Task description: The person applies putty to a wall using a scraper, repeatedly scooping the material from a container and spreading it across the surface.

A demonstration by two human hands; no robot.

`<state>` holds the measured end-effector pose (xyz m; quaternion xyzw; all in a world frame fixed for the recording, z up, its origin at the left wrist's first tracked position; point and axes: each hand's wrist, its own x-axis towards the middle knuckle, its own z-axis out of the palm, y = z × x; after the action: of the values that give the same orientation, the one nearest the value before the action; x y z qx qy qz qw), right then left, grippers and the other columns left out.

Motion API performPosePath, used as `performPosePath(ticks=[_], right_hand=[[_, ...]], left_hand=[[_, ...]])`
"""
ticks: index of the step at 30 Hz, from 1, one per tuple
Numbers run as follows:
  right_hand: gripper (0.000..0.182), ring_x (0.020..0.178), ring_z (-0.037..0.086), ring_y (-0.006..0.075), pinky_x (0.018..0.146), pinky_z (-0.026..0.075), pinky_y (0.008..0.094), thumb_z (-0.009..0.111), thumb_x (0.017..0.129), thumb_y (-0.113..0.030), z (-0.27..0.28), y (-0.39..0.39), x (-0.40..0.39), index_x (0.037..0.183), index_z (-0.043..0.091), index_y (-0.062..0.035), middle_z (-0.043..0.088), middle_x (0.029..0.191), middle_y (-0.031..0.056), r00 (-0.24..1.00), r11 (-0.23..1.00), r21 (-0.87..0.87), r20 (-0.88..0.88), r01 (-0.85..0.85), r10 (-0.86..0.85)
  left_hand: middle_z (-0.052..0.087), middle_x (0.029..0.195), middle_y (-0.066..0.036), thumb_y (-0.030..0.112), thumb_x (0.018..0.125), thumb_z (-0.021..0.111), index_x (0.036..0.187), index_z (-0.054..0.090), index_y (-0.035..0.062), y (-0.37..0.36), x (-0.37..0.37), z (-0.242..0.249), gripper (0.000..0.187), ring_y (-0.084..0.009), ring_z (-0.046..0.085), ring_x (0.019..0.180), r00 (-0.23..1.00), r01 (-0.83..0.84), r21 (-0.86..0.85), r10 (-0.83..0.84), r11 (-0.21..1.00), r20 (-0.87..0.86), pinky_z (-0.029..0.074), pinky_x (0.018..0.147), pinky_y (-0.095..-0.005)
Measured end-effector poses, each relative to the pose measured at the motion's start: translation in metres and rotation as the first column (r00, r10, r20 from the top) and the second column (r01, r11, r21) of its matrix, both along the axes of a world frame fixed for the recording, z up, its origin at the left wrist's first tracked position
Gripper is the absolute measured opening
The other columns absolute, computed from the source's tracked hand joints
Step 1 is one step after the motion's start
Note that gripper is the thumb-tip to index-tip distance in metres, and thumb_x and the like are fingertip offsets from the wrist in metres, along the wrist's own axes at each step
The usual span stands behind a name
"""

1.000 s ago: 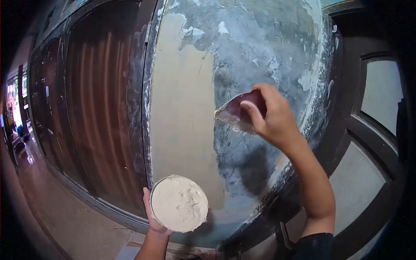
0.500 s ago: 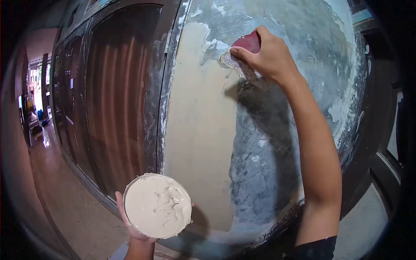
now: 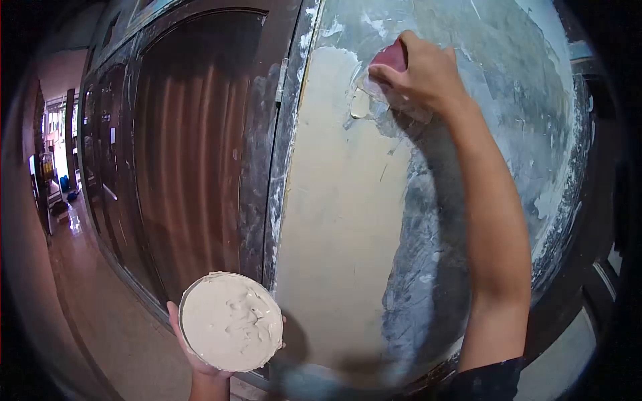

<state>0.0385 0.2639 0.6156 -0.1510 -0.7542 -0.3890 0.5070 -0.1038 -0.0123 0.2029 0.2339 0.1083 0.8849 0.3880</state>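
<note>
My right hand [image 3: 431, 75] is closed around a putty scraper [image 3: 390, 59] with a red grip, high on the grey wall [image 3: 438, 220]. A thick dab of wet putty [image 3: 361, 105] shows at the scraper's left edge. Much of the blade is hidden by my fingers. Below and to the left spreads a smooth cream band of putty [image 3: 341, 220] on the wall. Low in view, my left hand [image 3: 202, 365] supports a round tub [image 3: 185, 342] from underneath. Cream putty [image 3: 214, 324] fills it nearly to the rim, its surface stirred up on the right.
Left of the coated wall stands a dark framed door [image 3: 257, 167] with brown curtains [image 3: 187, 174] behind its glass. A tiled floor [image 3: 127, 321] runs back along a passage at far left. Dark panelled woodwork [image 3: 602, 294] borders the right side.
The wall and door have shifted right in view. My right hand and the scraper have moved slightly up and left across the wall. The tub sits a little further left in view.
</note>
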Motion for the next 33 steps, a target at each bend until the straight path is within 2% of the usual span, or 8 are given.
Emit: performPosePath(ticks=[6,8,14,18,21,26,30,33], right_hand=[[0.062,0.102,0.071,0.0415,0.096,0.045,0.0541,0.080,0.084,-0.058,-0.013,-0.010,-0.004,0.114,0.067,-0.0042,0.077,0.102,0.0210,0.978,0.996,-0.025,0.196,0.080,-0.073],[0.062,0.101,0.071,0.0419,0.096,0.046,0.0551,0.080,0.084,-0.057,-0.003,0.006,-0.003,0.113,0.067,-0.0039,0.077,0.101,0.0215,0.998,0.994,0.103,0.061,-0.040,0.034],[0.066,0.092,0.073,0.0416,0.092,0.050,0.0509,0.082,0.082,-0.061,-0.008,-0.001,0.001,0.110,0.068,-0.0034,0.077,0.097,0.0202,0.981,0.992,-0.016,0.150,-0.125,0.126],[0.063,0.093,0.071,0.0401,0.088,0.051,0.0481,0.084,0.082,-0.058,0.003,0.008,-0.002,0.109,0.067,-0.0036,0.074,0.094,0.0204,1.000,0.977,0.210,0.003,-0.022,0.022],[0.062,0.095,0.071,0.0396,0.089,0.051,0.0474,0.084,0.082,-0.057,0.018,0.002,0.007,0.110,0.067,-0.0046,0.075,0.096,0.0206,0.991,0.997,0.029,-0.111,-0.077,0.080],[0.061,0.093,0.073,0.0431,0.084,0.056,0.0523,0.083,0.083,-0.058,-0.027,0.002,-0.008,0.110,0.068,-0.0050,0.076,0.099,0.0204,0.986,0.990,0.129,0.162,-0.050,0.029],[0.066,0.088,0.073,0.0445,0.077,0.059,0.0503,0.082,0.083,-0.062,0.035,0.000,0.013,0.106,0.067,-0.0014,0.076,0.092,0.0227,0.989,0.999,0.007,-0.138,-0.047,0.047],[0.062,0.086,0.073,0.0440,0.076,0.057,0.0504,0.083,0.083,-0.059,-0.016,-0.012,-0.001,0.106,0.066,-0.0039,0.075,0.091,0.0222,0.987,0.995,-0.035,0.134,-0.090,0.094]], left_hand=[[0.050,0.157,-0.028,0.093,0.091,0.036,0.161,0.045,0.0179,-0.007,-0.029,-0.003,0.103,-0.0718,0.052,0.125,0.997,0.069,0.046,-0.071,0.997,0.039,0.047,0.086,-0.0894],[0.054,0.157,-0.020,0.087,0.096,0.036,0.157,0.050,0.0124,-0.008,-0.032,0.003,0.097,-0.0541,0.058,0.130,0.998,0.026,0.036,-0.024,0.999,-0.061,0.050,0.100,-0.0775],[0.059,0.153,-0.018,0.081,0.101,0.035,0.153,0.055,0.0081,-0.016,-0.042,0.011,0.092,-0.0425,0.062,0.131,0.995,0.024,0.047,-0.020,0.999,-0.094,0.051,0.109,-0.0642],[0.060,0.153,-0.018,0.081,0.101,0.035,0.153,0.056,0.0075,-0.018,-0.052,0.002,0.093,-0.0427,0.062,0.132,1.000,-0.008,0.035,0.008,0.999,0.019,0.051,0.110,-0.0635],[0.060,0.153,-0.018,0.081,0.101,0.036,0.153,0.055,0.0065,-0.020,-0.056,-0.004,0.093,-0.0420,0.062,0.133,0.999,-0.027,0.032,0.026,0.999,0.023,0.051,0.111,-0.0622],[0.058,0.155,-0.017,0.081,0.100,0.035,0.154,0.055,0.0071,-0.018,-0.053,0.009,0.094,-0.0430,0.061,0.133,1.000,0.022,0.081,-0.021,0.997,-0.004,0.051,0.110,-0.0624],[0.058,0.155,-0.018,0.081,0.101,0.034,0.154,0.055,0.0085,-0.015,-0.055,0.010,0.092,-0.0435,0.061,0.133,0.999,-0.020,0.055,0.018,0.998,0.037,0.051,0.109,-0.0646],[0.058,0.155,-0.018,0.082,0.100,0.034,0.154,0.055,0.0089,-0.020,-0.056,0.016,0.093,-0.0449,0.061,0.133,0.999,0.044,0.056,-0.043,0.997,-0.007,0.051,0.108,-0.0661]])
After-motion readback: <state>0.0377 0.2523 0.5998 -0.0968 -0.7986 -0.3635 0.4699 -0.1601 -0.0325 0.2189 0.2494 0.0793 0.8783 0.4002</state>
